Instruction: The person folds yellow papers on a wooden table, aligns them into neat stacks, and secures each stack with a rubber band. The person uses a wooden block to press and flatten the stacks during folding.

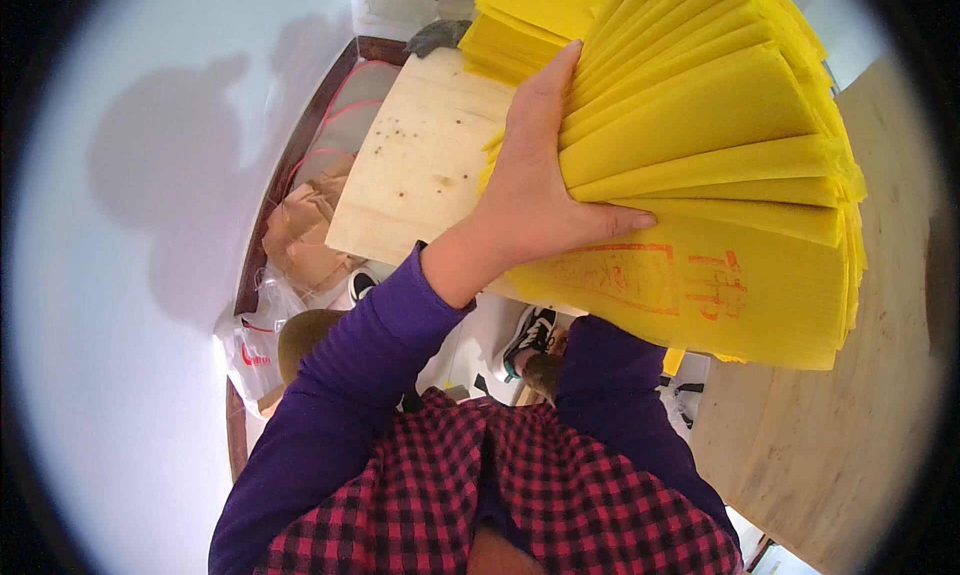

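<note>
Yellow paper sheets, a thick fanned stack with red printing on the nearest sheet, are held up in the air at the right centre of the scene, above the near edge of a pale wooden tabletop. The left hand lies across the stack's left side, fingers stretched toward the far end and thumb pressed along a fold; its grip is clamped on the stack. The right hand is hidden under the paper, only its purple sleeve showing, so I cannot tell how its grip stands.

Each sheet looks thin, light and limp; together they likely have some weight and slide easily over one another, as the fanning suggests. The edges would crease or tear under a hard pinch. A broad hold seems best: one palm flat beneath, the other pressing on top near the gathered left end, where the sheets converge.

A second yellow pile rests on the far end of the tabletop.
</note>
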Demonstrator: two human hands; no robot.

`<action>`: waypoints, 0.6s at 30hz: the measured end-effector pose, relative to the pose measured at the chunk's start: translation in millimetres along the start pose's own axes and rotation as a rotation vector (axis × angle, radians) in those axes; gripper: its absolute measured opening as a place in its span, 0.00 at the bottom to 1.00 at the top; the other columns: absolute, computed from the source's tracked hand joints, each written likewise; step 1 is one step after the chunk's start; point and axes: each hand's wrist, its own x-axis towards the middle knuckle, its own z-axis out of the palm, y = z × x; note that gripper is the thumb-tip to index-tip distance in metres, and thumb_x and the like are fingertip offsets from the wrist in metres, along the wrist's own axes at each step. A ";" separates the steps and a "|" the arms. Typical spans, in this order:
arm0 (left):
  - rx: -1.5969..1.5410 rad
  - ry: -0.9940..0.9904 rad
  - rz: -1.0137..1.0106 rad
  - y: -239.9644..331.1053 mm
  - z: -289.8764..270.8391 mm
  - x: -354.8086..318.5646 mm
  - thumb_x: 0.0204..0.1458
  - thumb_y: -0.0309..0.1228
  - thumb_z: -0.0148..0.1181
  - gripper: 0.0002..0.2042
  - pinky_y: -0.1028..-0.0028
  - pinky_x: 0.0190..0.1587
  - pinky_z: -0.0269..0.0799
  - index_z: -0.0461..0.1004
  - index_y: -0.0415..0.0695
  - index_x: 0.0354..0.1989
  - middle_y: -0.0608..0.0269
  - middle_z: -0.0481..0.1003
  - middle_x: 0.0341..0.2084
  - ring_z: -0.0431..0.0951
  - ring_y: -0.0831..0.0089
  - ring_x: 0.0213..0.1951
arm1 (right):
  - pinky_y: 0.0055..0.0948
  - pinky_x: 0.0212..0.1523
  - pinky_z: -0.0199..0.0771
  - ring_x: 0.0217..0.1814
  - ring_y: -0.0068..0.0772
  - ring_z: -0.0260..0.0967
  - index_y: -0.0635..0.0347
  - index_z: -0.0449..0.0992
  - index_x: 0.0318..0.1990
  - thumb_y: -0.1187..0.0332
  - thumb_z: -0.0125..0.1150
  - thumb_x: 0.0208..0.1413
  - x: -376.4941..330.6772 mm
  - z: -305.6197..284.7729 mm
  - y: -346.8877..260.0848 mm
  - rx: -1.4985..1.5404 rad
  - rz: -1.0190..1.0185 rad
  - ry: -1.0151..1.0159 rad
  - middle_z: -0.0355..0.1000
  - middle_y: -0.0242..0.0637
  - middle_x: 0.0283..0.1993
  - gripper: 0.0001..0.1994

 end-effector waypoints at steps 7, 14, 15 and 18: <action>-0.065 -0.193 -0.134 -24.8 -23.3 -10.6 0.17 0.44 0.80 0.69 0.66 0.65 0.44 0.31 0.44 0.67 0.50 0.44 0.65 0.45 0.59 0.66 | 0.36 0.60 0.57 0.61 0.36 0.57 0.58 0.51 0.62 0.36 0.48 0.42 -2.5 -4.2 2.5 -0.065 0.002 0.009 0.57 0.38 0.60 0.44; -0.107 -0.212 -0.056 -29.3 -19.3 -14.3 0.17 0.47 0.78 0.67 0.63 0.65 0.41 0.36 0.40 0.67 0.47 0.44 0.64 0.43 0.53 0.66 | 0.36 0.60 0.58 0.61 0.36 0.58 0.58 0.52 0.61 0.37 0.51 0.40 -4.0 -9.4 3.6 -0.113 0.001 0.016 0.58 0.38 0.59 0.44; -0.103 -0.207 -0.048 -28.4 -16.9 -14.5 0.17 0.47 0.78 0.67 0.63 0.65 0.41 0.36 0.41 0.67 0.47 0.45 0.64 0.44 0.53 0.65 | 0.36 0.60 0.58 0.60 0.36 0.58 0.58 0.52 0.61 0.37 0.51 0.40 -4.8 -10.0 3.7 -0.120 0.000 0.018 0.58 0.38 0.59 0.44; 0.018 -0.130 -0.049 -23.1 -7.5 -17.8 0.17 0.44 0.78 0.64 0.63 0.64 0.43 0.40 0.40 0.66 0.48 0.49 0.62 0.48 0.53 0.63 | 0.36 0.59 0.58 0.60 0.36 0.58 0.58 0.53 0.61 0.38 0.52 0.39 -5.6 -11.8 3.8 -0.138 0.000 0.014 0.59 0.38 0.59 0.44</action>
